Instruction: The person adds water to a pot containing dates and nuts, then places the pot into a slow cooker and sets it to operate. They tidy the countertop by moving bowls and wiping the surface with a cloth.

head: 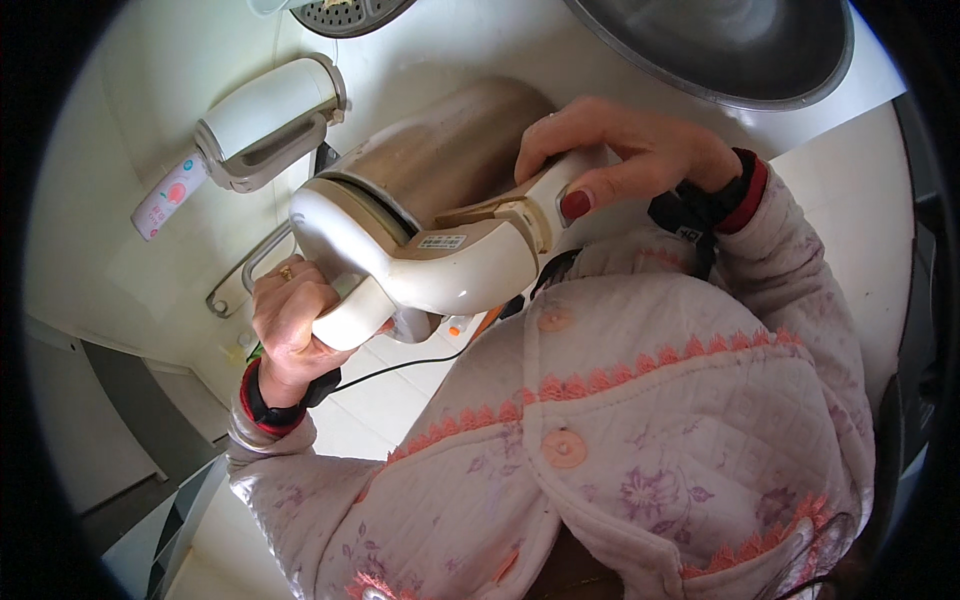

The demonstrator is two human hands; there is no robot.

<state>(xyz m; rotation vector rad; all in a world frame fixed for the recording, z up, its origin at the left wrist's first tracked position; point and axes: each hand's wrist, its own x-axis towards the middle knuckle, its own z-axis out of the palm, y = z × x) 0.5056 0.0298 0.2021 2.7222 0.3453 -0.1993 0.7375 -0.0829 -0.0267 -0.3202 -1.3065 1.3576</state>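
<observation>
A soymilk-maker-like appliance is tilted in front of my body. Its white plastic head [450, 266] bears a barcode sticker and meets a stainless steel jug [450, 142], with a dark gap between them along the rim. My left hand [292, 311] is closed around a white loop handle [356, 315] on the head. Up on the other side, my right hand [630, 150] grips the jug's white handle [551, 191], thumb against its side. The inside of the jug is hidden.
Beyond the appliance are a white vacuum jug [270, 112] with a grey handle and a pink-and-white bottle [171, 196]. A large metal bowl or wok [720, 45] and a perforated metal tray [360, 16] are at the top. A black cable [405, 365] runs below the left hand.
</observation>
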